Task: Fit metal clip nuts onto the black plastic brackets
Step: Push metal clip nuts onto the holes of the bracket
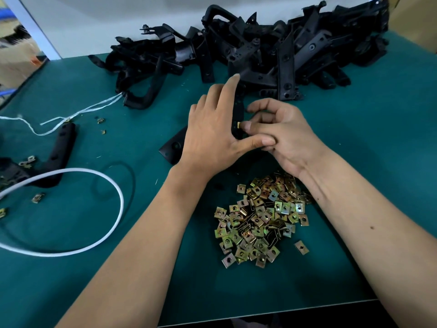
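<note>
A black plastic bracket [173,145] lies on the green mat at the centre, mostly hidden under my hands. My left hand [210,131] rests flat on it with straight fingers, thumb stretched to the right. My right hand [281,136] has curled fingers and pinches a brass-coloured clip nut [238,125] against the bracket's narrow arm. A heap of loose clip nuts [260,221] sits just in front of my hands, between my forearms.
A big pile of black brackets [260,53] fills the back of the table. At the left lie another bracket [59,147], a white cable loop [104,181], white string [78,112] and a few stray clip nuts [37,197]. The table's front edge [260,313] is near.
</note>
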`<state>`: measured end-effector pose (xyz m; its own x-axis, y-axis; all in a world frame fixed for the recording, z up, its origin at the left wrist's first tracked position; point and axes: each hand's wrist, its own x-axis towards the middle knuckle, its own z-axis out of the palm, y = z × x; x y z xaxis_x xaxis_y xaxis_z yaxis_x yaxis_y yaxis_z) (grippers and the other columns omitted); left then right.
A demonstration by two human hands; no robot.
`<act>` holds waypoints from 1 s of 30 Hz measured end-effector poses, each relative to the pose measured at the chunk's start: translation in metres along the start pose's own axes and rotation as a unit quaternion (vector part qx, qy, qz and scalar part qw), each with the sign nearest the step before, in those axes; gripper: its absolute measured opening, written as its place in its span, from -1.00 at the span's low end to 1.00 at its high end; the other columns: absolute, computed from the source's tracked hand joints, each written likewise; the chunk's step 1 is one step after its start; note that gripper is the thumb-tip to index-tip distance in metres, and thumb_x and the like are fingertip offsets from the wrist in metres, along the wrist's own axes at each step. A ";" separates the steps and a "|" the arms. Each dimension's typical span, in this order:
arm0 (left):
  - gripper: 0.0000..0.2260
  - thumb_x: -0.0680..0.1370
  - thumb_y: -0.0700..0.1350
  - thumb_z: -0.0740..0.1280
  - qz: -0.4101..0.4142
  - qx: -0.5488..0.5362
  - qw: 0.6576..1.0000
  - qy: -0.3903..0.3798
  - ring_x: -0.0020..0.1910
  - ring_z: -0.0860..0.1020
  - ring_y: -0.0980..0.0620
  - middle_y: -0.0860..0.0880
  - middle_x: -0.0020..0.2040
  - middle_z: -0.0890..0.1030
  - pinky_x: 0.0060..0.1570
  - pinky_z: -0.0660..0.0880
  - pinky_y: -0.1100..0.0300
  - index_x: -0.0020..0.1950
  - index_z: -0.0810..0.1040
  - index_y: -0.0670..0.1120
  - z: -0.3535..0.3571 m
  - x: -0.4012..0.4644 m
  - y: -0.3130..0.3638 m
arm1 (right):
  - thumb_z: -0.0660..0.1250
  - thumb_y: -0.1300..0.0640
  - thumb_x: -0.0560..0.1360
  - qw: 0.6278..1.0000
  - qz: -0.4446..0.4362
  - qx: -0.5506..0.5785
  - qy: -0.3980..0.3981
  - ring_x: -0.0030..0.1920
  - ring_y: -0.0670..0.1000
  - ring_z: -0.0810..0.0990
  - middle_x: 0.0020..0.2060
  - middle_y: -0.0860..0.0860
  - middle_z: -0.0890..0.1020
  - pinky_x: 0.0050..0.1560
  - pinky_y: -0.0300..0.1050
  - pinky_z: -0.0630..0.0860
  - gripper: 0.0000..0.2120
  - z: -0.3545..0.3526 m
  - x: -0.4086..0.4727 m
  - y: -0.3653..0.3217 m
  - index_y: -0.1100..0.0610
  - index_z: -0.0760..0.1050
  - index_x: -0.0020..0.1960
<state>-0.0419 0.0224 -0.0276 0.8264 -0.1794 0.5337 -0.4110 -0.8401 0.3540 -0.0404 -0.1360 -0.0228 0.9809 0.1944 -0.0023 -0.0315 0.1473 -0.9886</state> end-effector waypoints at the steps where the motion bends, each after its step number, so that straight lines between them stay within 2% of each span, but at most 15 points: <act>1: 0.15 0.27 0.65 0.11 0.001 0.002 1.000 -0.001 0.27 0.49 -0.11 -0.08 0.36 0.47 0.25 0.42 -0.12 0.61 0.23 -0.13 0.000 0.000 0.001 | 0.45 0.41 0.48 1.000 -0.004 0.006 -0.011 -0.29 -0.12 0.66 -0.35 0.00 0.59 -0.42 -0.28 0.47 -0.74 -0.002 0.000 0.000 0.20 0.53 0.11; 3: 0.16 0.24 0.64 0.20 0.001 0.013 1.000 -0.004 0.28 0.49 -0.12 -0.08 0.36 0.46 0.27 0.42 -0.13 0.61 0.23 -0.13 0.001 0.000 0.004 | 0.45 0.42 0.48 0.999 -0.012 0.006 -0.029 -0.20 -0.03 0.66 -0.35 0.00 0.59 -0.24 -0.23 0.58 -0.74 -0.005 0.001 0.000 0.20 0.54 0.10; 5: 0.18 0.22 0.64 0.21 0.000 0.025 1.000 -0.007 0.28 0.49 -0.13 -0.09 0.37 0.46 0.27 0.41 -0.12 0.61 0.23 -0.12 0.002 0.000 0.006 | 0.44 0.42 0.48 0.999 -0.016 -0.003 -0.042 -0.19 -0.01 0.65 -0.35 -0.01 0.59 -0.19 -0.23 0.59 -0.75 -0.008 0.002 -0.001 0.19 0.55 0.09; 8: 0.20 0.19 0.66 0.21 -0.005 0.043 0.999 -0.021 0.27 0.48 -0.14 -0.09 0.37 0.45 0.27 0.41 -0.11 0.62 0.21 -0.11 0.003 0.000 0.008 | 0.44 0.43 0.49 0.998 -0.014 -0.030 -0.045 -0.27 -0.07 0.65 -0.35 -0.01 0.59 -0.28 -0.26 0.56 -0.75 -0.010 0.005 -0.002 0.19 0.55 0.10; 10: 0.21 0.18 0.67 0.22 -0.004 0.059 0.997 -0.044 0.28 0.47 -0.14 -0.07 0.37 0.44 0.29 0.40 -0.12 0.62 0.19 -0.08 0.004 0.000 0.009 | 0.45 0.42 0.48 0.997 -0.009 -0.062 -0.048 -0.33 -0.01 0.59 -0.32 0.03 0.59 -0.34 -0.23 0.54 -0.74 -0.010 0.005 -0.002 0.19 0.55 0.11; 12: 0.22 0.17 0.67 0.24 -0.002 0.062 0.996 -0.058 0.30 0.46 -0.14 -0.06 0.37 0.43 0.30 0.39 -0.12 0.63 0.17 -0.07 0.006 0.000 0.009 | 0.46 0.42 0.47 0.996 -0.011 -0.077 -0.054 -0.32 0.06 0.55 -0.26 0.11 0.61 -0.36 -0.21 0.52 -0.73 -0.009 0.005 -0.002 0.20 0.56 0.11; 17: 0.23 0.16 0.66 0.27 -0.004 0.060 0.997 -0.054 0.29 0.46 -0.13 -0.06 0.37 0.43 0.30 0.38 -0.10 0.63 0.16 -0.07 0.007 -0.002 0.008 | 0.49 0.39 0.46 0.995 -0.018 -0.087 -0.043 -0.35 0.04 0.54 -0.23 0.15 0.64 -0.36 -0.19 0.53 -0.71 -0.008 0.006 0.000 0.25 0.56 0.15; 21: 0.25 0.17 0.67 0.25 -0.011 0.078 0.996 -0.040 0.27 0.47 -0.14 -0.08 0.37 0.44 0.28 0.40 -0.11 0.64 0.15 -0.09 0.007 -0.001 0.007 | 0.52 0.33 0.46 0.997 0.002 -0.081 -0.016 -0.37 -0.02 0.56 -0.27 0.08 0.66 -0.42 -0.18 0.51 -0.68 -0.007 0.007 0.001 0.18 0.57 0.17; 23: 0.25 0.20 0.68 0.21 -0.018 0.077 0.996 -0.050 0.29 0.46 -0.15 -0.09 0.37 0.44 0.29 0.40 -0.11 0.66 0.09 -0.10 0.007 -0.001 0.006 | 0.54 0.26 0.47 0.998 0.023 -0.058 -0.009 -0.39 -0.04 0.58 -0.22 0.10 0.71 -0.44 -0.19 0.52 -0.69 -0.008 0.009 0.002 0.16 0.59 0.18; 25: 0.22 0.25 0.67 0.15 -0.030 0.072 0.995 -0.066 0.33 0.44 -0.16 -0.11 0.39 0.42 0.33 0.38 -0.14 0.67 0.03 -0.09 0.007 -0.001 0.001 | 0.51 0.17 0.52 0.998 0.024 -0.055 0.023 -0.39 -0.03 0.59 -0.18 0.10 0.75 -0.42 -0.19 0.53 -0.80 -0.014 0.013 0.002 0.15 0.63 0.13; 27: 0.18 0.28 0.65 0.15 -0.040 0.066 0.993 -0.085 0.37 0.41 -0.16 -0.10 0.41 0.39 0.36 0.37 -0.14 0.68 0.03 -0.07 0.004 -0.001 -0.008 | 0.44 0.14 0.57 0.985 -0.017 -0.132 0.113 -0.42 -0.06 0.57 -0.21 0.04 0.75 -0.42 -0.24 0.47 -0.95 -0.024 0.018 0.003 0.10 0.65 0.01; 29: 0.15 0.30 0.61 0.22 -0.057 0.037 0.991 -0.111 0.40 0.39 -0.14 -0.09 0.43 0.36 0.38 0.39 -0.11 0.68 0.03 -0.06 0.002 -0.002 -0.015 | 0.40 0.18 0.57 0.935 -0.072 -0.277 0.207 -0.36 -0.12 0.59 -0.26 -0.05 0.73 -0.29 -0.25 0.51 -0.89 -0.037 0.023 0.005 0.04 0.66 -0.10; 30: 0.13 0.32 0.59 0.26 -0.065 0.024 0.990 -0.121 0.41 0.39 -0.13 -0.08 0.44 0.36 0.38 0.40 -0.10 0.68 0.03 -0.06 0.002 -0.003 -0.018 | 0.40 0.19 0.55 0.906 -0.091 -0.349 0.221 -0.27 -0.14 0.62 -0.23 -0.10 0.72 -0.15 -0.26 0.54 -0.87 -0.041 0.024 0.007 0.00 0.67 -0.11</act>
<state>-0.0359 0.0372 -0.0368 0.9417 -0.1810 0.2836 -0.2811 -0.8864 0.3677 -0.0095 -0.1707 -0.0357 0.9435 -0.2021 0.2628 0.1157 -0.5421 -0.8323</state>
